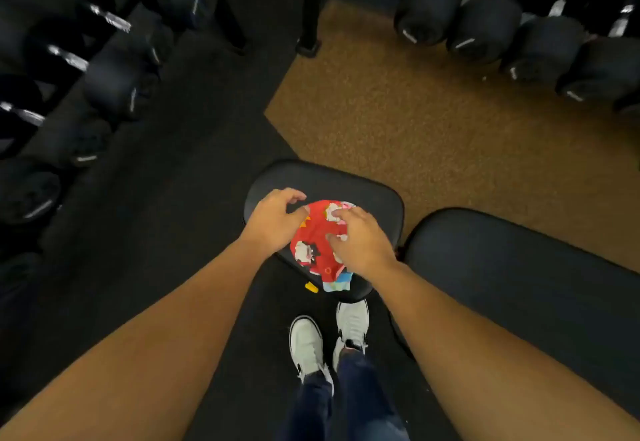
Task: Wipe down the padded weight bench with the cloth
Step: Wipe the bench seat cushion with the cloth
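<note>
A red patterned cloth (pixel 317 236) with white and blue patches lies bunched on the black padded seat (pixel 367 194) of the weight bench. My left hand (pixel 273 220) rests at the cloth's left edge, its thumb and fingers pinching the fabric. My right hand (pixel 362 241) presses down on the cloth's right side, fingers curled into it. The longer black back pad (pixel 519 264) of the bench runs off to the right, separated from the seat by a narrow gap.
Racks of black dumbbells (pixel 114 83) line the left, and another row of dumbbells (pixel 485 28) the top right. A black rack leg (pixel 308 38) stands on the tan floor mat (pixel 433 121). My white shoes (pixel 306 343) stand just before the seat. A small yellow tag (pixel 311 287) shows under the seat.
</note>
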